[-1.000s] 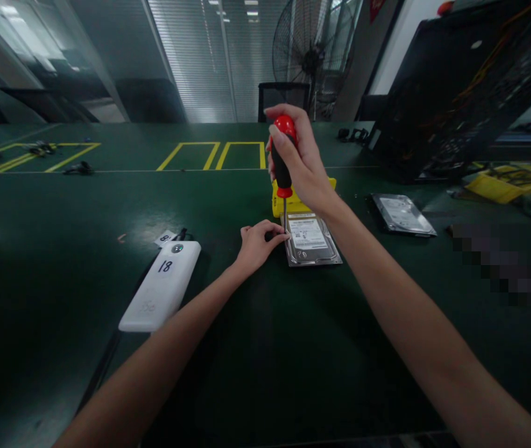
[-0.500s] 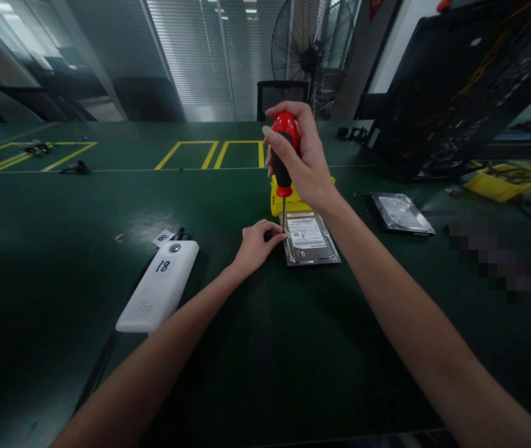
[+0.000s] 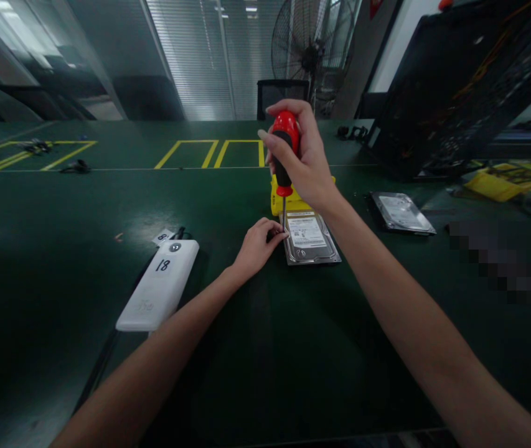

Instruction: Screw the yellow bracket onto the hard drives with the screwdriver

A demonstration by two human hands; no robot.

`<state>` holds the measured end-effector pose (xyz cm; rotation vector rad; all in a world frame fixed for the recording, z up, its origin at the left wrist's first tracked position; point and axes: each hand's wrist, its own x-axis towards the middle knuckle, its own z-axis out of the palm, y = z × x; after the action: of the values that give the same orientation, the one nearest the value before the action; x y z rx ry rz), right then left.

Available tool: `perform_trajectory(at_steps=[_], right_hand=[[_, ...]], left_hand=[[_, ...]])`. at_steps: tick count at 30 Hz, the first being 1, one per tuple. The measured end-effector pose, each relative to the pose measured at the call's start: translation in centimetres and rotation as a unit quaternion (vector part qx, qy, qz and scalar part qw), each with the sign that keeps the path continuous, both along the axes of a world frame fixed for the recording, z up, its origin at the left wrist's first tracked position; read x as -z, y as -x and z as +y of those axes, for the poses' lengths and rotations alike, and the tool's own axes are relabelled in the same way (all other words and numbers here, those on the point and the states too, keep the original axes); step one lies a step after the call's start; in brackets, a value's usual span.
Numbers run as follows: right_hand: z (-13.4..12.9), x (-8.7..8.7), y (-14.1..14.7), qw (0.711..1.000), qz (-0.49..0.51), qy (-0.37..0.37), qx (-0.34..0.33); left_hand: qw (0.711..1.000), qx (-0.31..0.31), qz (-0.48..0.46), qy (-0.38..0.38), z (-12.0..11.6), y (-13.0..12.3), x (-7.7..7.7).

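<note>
My right hand is wrapped round the red and black handle of a screwdriver, held upright. The shaft points down to the left edge of a silver hard drive with a white label. My left hand is closed in a pinch beside the screwdriver's tip, at the drive's left edge; what its fingertips hold, if anything, is too small to tell. A yellow object sits at the drive's far end, partly hidden behind my right hand.
On the green table, a white device marked 18 lies at left with a black cable. Another hard drive lies at right, near a yellow holder. A large black case stands at the back right.
My right thumb has shifted slightly on the screwdriver's handle. The left hand has barely moved, and the drive lies where it was.
</note>
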<state>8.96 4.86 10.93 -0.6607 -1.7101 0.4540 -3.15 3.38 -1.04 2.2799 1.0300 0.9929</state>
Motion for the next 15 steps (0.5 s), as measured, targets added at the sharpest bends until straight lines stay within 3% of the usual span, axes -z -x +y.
perform_trajectory(at_steps=[8,15], right_hand=[[0.07,-0.02,0.05,1.0,0.02,0.006,-0.021],[-0.39,-0.26,-0.26,0.995,0.049,0.063,-0.055]], left_hand=[[1.0,0.0,-0.009,0.01,0.03,0.12,-0.09],[1.0,0.005,-0.014,0.023,0.07,0.16,-0.06]])
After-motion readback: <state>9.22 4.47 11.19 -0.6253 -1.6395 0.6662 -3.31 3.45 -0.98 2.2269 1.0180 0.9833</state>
